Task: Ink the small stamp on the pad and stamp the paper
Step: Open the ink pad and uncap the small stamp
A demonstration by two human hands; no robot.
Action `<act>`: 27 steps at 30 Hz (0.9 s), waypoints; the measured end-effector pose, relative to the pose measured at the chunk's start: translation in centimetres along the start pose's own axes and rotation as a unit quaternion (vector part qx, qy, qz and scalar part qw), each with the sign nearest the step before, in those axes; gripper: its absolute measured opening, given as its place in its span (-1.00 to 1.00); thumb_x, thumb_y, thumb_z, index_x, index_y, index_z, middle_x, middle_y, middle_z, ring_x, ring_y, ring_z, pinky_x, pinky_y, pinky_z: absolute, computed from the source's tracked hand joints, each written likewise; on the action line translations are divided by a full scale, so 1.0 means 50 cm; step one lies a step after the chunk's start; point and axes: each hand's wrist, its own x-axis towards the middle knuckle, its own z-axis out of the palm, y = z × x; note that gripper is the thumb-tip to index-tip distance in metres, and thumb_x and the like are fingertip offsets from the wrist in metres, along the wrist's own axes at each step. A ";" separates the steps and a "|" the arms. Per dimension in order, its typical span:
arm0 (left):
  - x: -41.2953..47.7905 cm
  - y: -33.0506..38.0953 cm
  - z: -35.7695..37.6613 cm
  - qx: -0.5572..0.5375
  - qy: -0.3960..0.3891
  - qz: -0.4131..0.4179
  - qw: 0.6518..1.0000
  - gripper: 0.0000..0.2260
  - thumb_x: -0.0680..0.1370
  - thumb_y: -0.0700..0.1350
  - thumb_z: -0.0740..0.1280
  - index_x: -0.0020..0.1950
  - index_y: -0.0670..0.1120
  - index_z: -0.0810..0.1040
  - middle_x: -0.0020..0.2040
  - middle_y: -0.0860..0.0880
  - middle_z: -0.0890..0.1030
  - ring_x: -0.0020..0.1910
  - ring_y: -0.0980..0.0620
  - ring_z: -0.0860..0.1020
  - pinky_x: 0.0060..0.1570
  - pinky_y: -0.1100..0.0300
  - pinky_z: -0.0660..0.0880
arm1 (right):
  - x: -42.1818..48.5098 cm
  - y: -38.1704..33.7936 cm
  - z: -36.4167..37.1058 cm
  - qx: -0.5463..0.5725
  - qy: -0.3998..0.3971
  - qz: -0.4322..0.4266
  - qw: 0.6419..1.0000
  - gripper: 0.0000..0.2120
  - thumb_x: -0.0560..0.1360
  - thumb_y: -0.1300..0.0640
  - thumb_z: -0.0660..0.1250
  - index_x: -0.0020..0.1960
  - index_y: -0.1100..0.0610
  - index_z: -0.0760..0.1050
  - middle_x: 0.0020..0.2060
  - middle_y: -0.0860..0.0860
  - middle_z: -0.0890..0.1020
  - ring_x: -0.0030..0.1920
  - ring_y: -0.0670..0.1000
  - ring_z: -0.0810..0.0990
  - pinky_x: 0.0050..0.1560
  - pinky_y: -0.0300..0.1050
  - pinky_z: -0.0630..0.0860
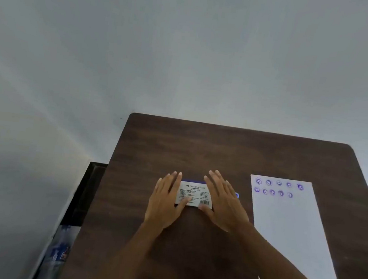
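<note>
From the head view, I have both hands flat over the stamp pad [195, 194], which lies closed in the middle of the dark wooden table [234, 151] with its white printed label facing up. My left hand [167, 202] rests on the pad's left end, fingers spread wide and straight, gripping nothing. My right hand [223, 200] covers the right end the same way, splayed open, thumb near the barcode corner.

The paper [291, 232] lies to the right of the pad, well apart from my hands, its near end running toward the table's edge. Two rows of purple prints [277, 188] already sit along its far edge, five or so in each, so I judge a good deal of stamping is done and most of the sheet is still bare. With the pad shut, no inking can happen right now; I cannot tell whether I am opening it or closing it.

The small stamp [237, 195] is hard to make out: only a blue-purple speck shows just past my right hand's far side, and I take that for it without being sure. The label's fine print is too blurred to read, and the paper's near right corner is partly lost at the picture's edge.
</note>
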 end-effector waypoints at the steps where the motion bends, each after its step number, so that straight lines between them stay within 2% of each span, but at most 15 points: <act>1: -0.002 -0.008 0.006 -0.013 -0.019 0.001 1.000 -0.30 0.60 0.29 0.12 0.62 -0.05 0.04 0.61 -0.01 0.14 0.58 0.05 0.07 0.57 0.03 -0.02 | 0.005 -0.001 0.010 0.000 -0.024 -0.002 1.000 -0.22 0.50 -0.27 0.16 0.55 0.03 -0.10 0.57 0.02 -0.05 0.55 0.00 -0.19 0.53 0.11 0.03; 5: -0.018 -0.039 0.045 -0.037 -0.061 0.010 0.997 -0.24 0.57 0.34 0.12 0.62 -0.06 0.04 0.61 0.02 0.12 0.58 0.08 0.06 0.56 0.05 0.03 | 0.021 0.007 0.043 0.000 -0.068 0.001 0.998 -0.22 0.49 -0.27 0.20 0.55 0.00 -0.05 0.57 0.00 -0.01 0.55 0.01 -0.14 0.48 0.03 -0.02; 9: -0.025 -0.057 0.063 -0.065 -0.024 0.011 0.998 -0.35 0.61 0.26 0.11 0.60 -0.06 0.13 0.57 0.10 0.14 0.56 0.13 0.08 0.54 0.08 0.10 | 0.029 0.012 0.057 0.031 -0.074 0.017 0.997 -0.30 0.48 -0.21 0.27 0.50 -0.03 0.08 0.54 -0.03 0.12 0.54 -0.02 -0.01 0.47 0.01 0.13; 12: -0.028 -0.064 0.071 -0.089 -0.003 0.012 0.996 -0.41 0.63 0.21 0.14 0.59 -0.02 0.19 0.54 0.12 0.22 0.55 0.14 0.13 0.51 0.08 0.15 | 0.029 0.013 0.057 0.037 -0.074 0.014 0.996 -0.31 0.48 -0.20 0.28 0.50 -0.03 0.10 0.53 -0.03 0.16 0.53 -0.02 0.04 0.45 0.01 0.19; 16: -0.030 -0.072 0.078 -0.112 -0.003 -0.008 0.994 -0.41 0.62 0.23 0.11 0.60 0.02 0.15 0.55 0.15 0.21 0.55 0.17 0.14 0.53 0.11 0.12 | 0.039 0.015 0.041 0.045 -0.098 0.009 0.994 -0.33 0.50 -0.21 0.24 0.51 -0.02 0.09 0.53 -0.03 0.17 0.53 -0.01 0.06 0.44 0.00 0.19; 20: -0.030 -0.076 0.081 -0.121 0.008 -0.006 0.993 -0.39 0.62 0.24 0.12 0.59 -0.03 0.17 0.57 0.10 0.22 0.54 0.15 0.19 0.52 0.13 0.13 | 0.055 0.027 0.017 0.067 -0.131 0.006 0.989 -0.38 0.52 -0.25 0.14 0.50 -0.03 0.16 0.51 -0.04 0.24 0.51 -0.02 0.15 0.45 -0.02 0.18; 22: -0.031 -0.075 0.080 -0.126 0.019 -0.005 0.992 -0.41 0.63 0.22 0.14 0.58 -0.04 0.20 0.56 0.12 0.22 0.53 0.15 0.21 0.52 0.16 0.13 | 0.068 0.033 -0.005 0.096 -0.119 0.002 0.988 -0.47 0.54 -0.23 0.09 0.43 -0.01 0.30 0.42 -0.03 0.40 0.43 -0.03 0.32 0.39 -0.06 0.30; 24: -0.031 -0.074 0.081 -0.126 0.023 -0.007 0.992 -0.44 0.64 0.20 0.15 0.58 -0.03 0.23 0.56 0.12 0.22 0.53 0.15 0.22 0.52 0.17 0.13 | 0.091 0.037 -0.028 0.121 -0.093 -0.006 0.988 -0.58 0.55 -0.19 0.06 0.26 -0.01 0.45 0.23 -0.04 0.58 0.23 -0.03 0.51 0.21 -0.10 0.43; 27: -0.031 -0.074 0.081 -0.125 0.024 -0.009 0.992 -0.46 0.64 0.17 0.19 0.57 -0.01 0.25 0.56 0.10 0.25 0.52 0.13 0.24 0.51 0.12 0.18 | 0.135 0.042 -0.050 0.121 -0.053 -0.005 0.991 -0.71 0.61 -0.07 0.05 0.08 0.02 0.50 0.00 -0.03 0.64 0.03 0.04 0.57 -0.02 -0.10 0.43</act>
